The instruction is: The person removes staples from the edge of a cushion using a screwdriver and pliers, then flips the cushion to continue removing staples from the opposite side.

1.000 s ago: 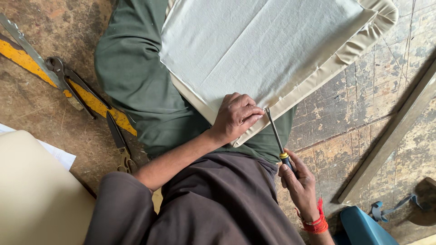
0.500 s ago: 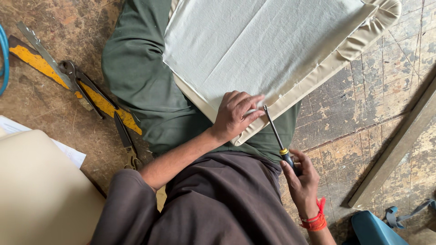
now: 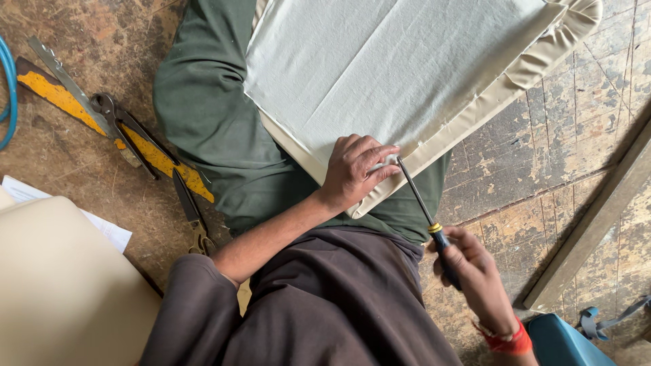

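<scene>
A worn wooden floor point(image 3: 542, 169) is seen, its paint flaked and scuffed, with a wooden batten point(image 3: 597, 224) laid slantwise at the right. A cushion panel point(image 3: 400, 74) covered in pale grey-green cloth, edged with a beige vinyl border point(image 3: 502, 88), is rested across a green-clad lap point(image 3: 210, 129). The left hand point(image 3: 354, 169) is pressed on the near edge of the panel, its fingers point(image 3: 377, 157) drawn together and pinching a fold of the cloth. A screwdriver point(image 3: 422, 203) with a dark shaft, a yellow collar and a dark handle is gripped by the right hand point(image 3: 475, 271), whose fingers are curled tight round the handle; the tip is set at the panel's edge, just beside the left fingertips. Whether the tip is actually under the cloth cannot be told.

Compared with half a second before, the screwdriver tip is found at much the same spot on the edge, while the right hand is shown further into view and the left hand is unmoved.

On the floor at the left, a yellow-painted strip point(image 3: 61, 98), long scissors point(image 3: 119, 122) and pliers point(image 3: 193, 217) are laid close together. A beige board point(image 3: 61, 291) is seen at lower left, white paper point(image 3: 102, 227) tucked beneath it, and a blue plastic object point(image 3: 559, 342) at lower right. No legible labels are made out.
</scene>
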